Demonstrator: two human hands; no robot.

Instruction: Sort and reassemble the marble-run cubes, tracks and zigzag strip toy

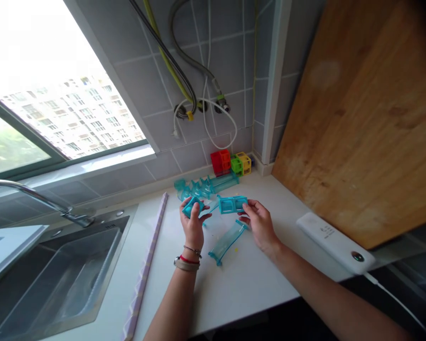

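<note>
A small blue block [188,207] is pinched between the thumb and fingers of the left hand [193,229]. By the right hand [261,225], a longer blue frame [227,205] with square openings is gripped at its right end, thumb against fingers, and is held up just beside the first block, with a gap left between the two. Both pieces are held above a white counter [262,279].

Far to the left of the grip, a tap [81,220] is set behind a sink [113,265], in which a clear tub [57,284] is seated. Nearer on that side, a long pale purple strip [149,260] is laid lengthwise on the counter. Directly behind the left hand, a row of clear blue parts [202,187] is spread near the wall. In front of the held frame, a clear blue chute [225,244] is laid at a slant, its upper end close under the right fingers; whether it is touched cannot be told. Behind the frame, a red block [220,162], a green block [236,165] and a yellow block [246,163] are grouped in the corner. To the right of the grip, a white power bank [335,241] is placed in front of a wooden board [341,118].
</note>
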